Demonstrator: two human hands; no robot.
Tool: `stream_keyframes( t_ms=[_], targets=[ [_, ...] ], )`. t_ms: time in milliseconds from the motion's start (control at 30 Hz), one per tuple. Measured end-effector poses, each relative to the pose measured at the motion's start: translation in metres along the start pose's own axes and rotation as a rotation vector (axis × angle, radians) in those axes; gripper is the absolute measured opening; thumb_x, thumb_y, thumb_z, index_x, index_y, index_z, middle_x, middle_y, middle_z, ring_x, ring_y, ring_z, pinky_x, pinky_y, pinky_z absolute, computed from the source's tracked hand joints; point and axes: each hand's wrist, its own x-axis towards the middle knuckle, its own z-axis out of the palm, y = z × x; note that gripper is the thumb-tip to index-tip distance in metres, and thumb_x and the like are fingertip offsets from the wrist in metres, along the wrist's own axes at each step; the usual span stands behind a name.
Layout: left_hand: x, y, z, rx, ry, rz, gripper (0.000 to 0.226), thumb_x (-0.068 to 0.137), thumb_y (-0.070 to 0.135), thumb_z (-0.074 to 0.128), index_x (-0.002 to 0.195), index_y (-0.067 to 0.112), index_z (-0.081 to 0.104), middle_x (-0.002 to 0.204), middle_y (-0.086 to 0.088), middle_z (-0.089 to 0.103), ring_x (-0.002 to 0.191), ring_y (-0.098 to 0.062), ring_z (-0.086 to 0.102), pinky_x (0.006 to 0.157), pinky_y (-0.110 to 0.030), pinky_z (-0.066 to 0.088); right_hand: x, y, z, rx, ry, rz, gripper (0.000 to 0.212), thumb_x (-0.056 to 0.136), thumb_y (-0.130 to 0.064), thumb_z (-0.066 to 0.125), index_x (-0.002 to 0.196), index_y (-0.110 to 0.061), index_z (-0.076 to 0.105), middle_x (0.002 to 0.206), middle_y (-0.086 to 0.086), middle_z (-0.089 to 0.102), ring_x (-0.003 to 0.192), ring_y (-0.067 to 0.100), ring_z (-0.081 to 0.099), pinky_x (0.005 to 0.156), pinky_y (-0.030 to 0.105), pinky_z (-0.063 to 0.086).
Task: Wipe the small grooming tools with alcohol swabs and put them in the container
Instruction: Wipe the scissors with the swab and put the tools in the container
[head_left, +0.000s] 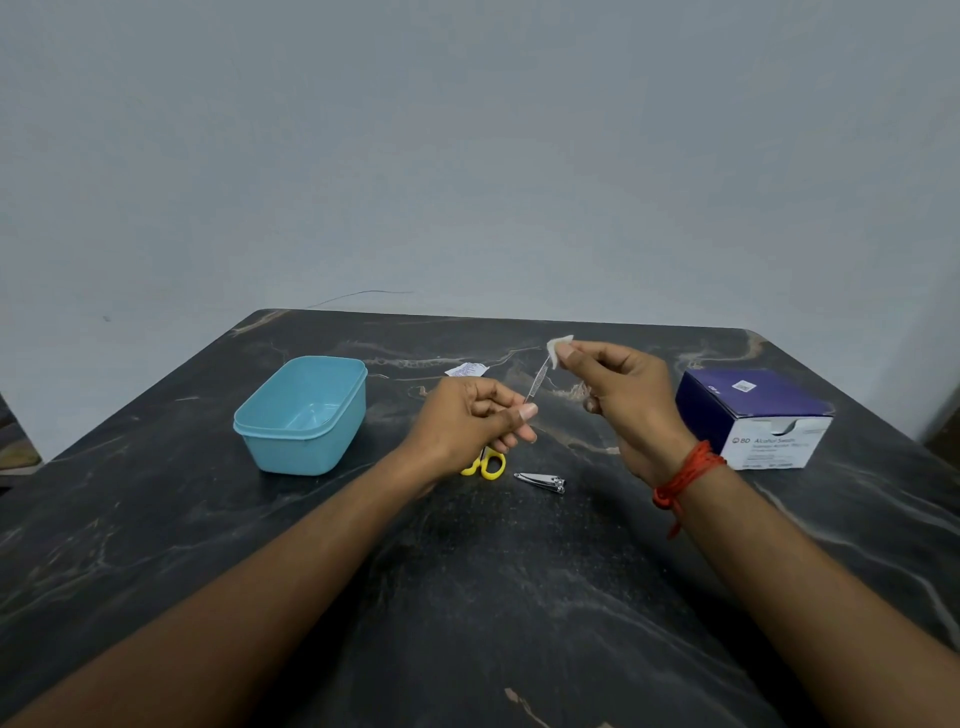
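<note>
Hands reach in from the near edge over a dark, pale-veined stone table (467, 597); a red thread (685, 475) is wound round the right wrist. Nearest on the table lies a silver nail clipper (541, 481), flat and folded. Just left of it are small scissors (485, 464) with glossy yellow loop handles, partly hidden under the left hand (470, 415). That hand is curled, thumb and fingers pinching the lower end of a slim metal tool (535, 384), held tilted above the table, its middle stretch finely ridged. The right hand (618, 384) pinches a small white swab (560, 349) between thumb and forefinger against the tool's upper tip. Farther left stands a light blue plastic container (301, 415), rectangular with rounded corners, lidless, nothing in it. At the right sits a navy and white cardboard box (758, 421) printed "BD Alcohol Swabs"; the smaller print is unreadable. Beyond the hands lies a torn white wrapper (465, 370) with blue print too small to read.
</note>
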Motion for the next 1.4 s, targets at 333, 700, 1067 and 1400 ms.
stream_keyframes(
  t_ms=[333,700,1067,1400],
  targets=[
    [0.0,0.004,0.001,-0.024,0.022,0.002,0.02,0.09,0.015,0.071,0.101,-0.001,0.07,0.08,-0.01,0.077,0.063,-0.011,0.065,0.061,-0.021,0.056,0.0,0.002,0.002,-0.005,-0.043,0.002,0.018,0.084,-0.021,0.077,0.097,-0.008,0.077,0.097,0.005,0.077,0.055,-0.005,0.056,0.057,0.021,0.044],
    [0.0,0.004,-0.003,-0.03,0.092,0.017,0.015,0.089,0.015,0.071,0.095,0.001,0.072,0.078,-0.01,0.077,0.061,-0.01,0.064,0.06,-0.024,0.055,-0.007,0.008,0.009,-0.115,-0.186,-0.054,0.015,0.084,-0.007,0.075,0.095,0.002,0.076,0.091,0.01,0.076,0.056,-0.006,0.06,0.051,0.008,0.043],
    [-0.004,0.007,0.004,-0.012,-0.015,-0.001,0.013,0.086,0.016,0.076,0.092,0.005,0.073,0.077,-0.009,0.077,0.062,-0.01,0.062,0.059,-0.021,0.054,-0.003,0.0,0.002,0.034,-0.076,0.019,0.017,0.084,-0.021,0.075,0.095,-0.009,0.078,0.083,-0.005,0.075,0.058,-0.005,0.057,0.06,0.026,0.039],
    [-0.002,0.008,0.0,-0.018,0.06,0.006,0.013,0.085,0.015,0.077,0.091,0.005,0.073,0.076,-0.008,0.077,0.058,-0.008,0.062,0.058,-0.021,0.054,-0.007,0.003,0.008,-0.037,-0.149,-0.025,0.013,0.086,-0.01,0.073,0.094,-0.001,0.077,0.09,0.006,0.076,0.062,-0.006,0.062,0.053,0.01,0.044]
  ],
)
